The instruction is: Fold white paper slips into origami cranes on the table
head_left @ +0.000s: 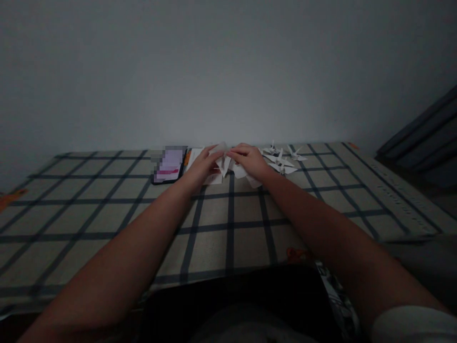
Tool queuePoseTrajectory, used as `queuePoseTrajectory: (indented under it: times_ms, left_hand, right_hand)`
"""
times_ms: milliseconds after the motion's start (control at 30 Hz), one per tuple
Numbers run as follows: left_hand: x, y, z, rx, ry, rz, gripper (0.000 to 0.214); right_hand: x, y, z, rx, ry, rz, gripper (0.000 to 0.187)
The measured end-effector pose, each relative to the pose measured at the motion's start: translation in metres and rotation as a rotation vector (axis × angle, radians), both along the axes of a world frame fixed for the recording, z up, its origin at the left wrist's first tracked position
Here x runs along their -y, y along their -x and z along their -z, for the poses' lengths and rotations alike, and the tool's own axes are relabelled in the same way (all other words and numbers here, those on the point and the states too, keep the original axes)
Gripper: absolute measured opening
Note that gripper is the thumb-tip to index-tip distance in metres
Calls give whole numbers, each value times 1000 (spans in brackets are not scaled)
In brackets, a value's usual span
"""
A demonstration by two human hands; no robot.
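At far edge of cloth (107, 214), paper (224, 164) is pinched between left hand (200, 167) and right hand (252, 161), both closed on it. Long axis is seen roughly left-right; pointing direction cannot be told. Phone (169, 166) lies left, cranes (282, 161) right.

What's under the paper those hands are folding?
Under the folded paper, pinched by the left hand and right hand, more white sheets lie on the checked cloth. The hands cover the middle, so what lies right below is hidden.
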State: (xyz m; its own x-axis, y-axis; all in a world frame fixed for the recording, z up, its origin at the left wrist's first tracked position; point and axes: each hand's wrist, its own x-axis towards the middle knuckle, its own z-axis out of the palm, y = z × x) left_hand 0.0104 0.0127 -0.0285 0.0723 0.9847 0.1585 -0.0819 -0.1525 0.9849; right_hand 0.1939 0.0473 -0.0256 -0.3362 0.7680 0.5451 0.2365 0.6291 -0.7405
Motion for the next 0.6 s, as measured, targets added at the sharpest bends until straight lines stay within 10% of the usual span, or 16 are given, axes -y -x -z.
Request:
queuePoseTrajectory:
  times_ms: [600]
  left_hand:
    - [12,-5,-18,229,67,97,29]
  right_hand:
    - [8,10,-3,-265,444,-87,12]
